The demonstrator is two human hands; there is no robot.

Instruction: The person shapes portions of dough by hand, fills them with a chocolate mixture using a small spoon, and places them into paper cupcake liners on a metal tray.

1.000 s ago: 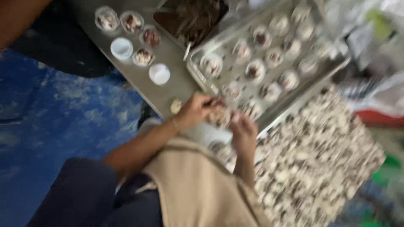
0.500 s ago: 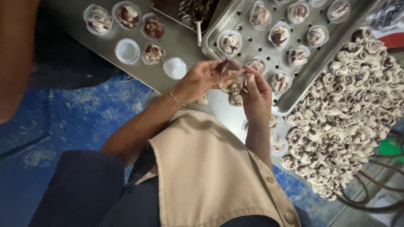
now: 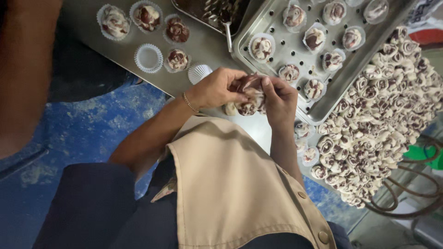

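Shaping a marbled dough piece [image 3: 249,94] between both hands, just in front of the metal tray [image 3: 277,18].
Left hand [image 3: 217,88] and right hand [image 3: 279,97] each keep a narrow grip pinched on the dough. Around ten filled paper cups [image 3: 261,47] already sit on that tray; beside it lie an empty paper cup [image 3: 148,58] and a big heap of dough rolls [image 3: 383,101], so much seems left; the heap crowds the tabletop [image 3: 203,44].

I see my own body from above: a beige vest [image 3: 230,184] with stitched edges and two matching round buttons down its right edge. Beneath the vest is a dark navy short-sleeved top [image 3: 87,207]. Above the vest, a thin gold bracelet [image 3: 188,102] circles my left wrist; both forearms are bare.
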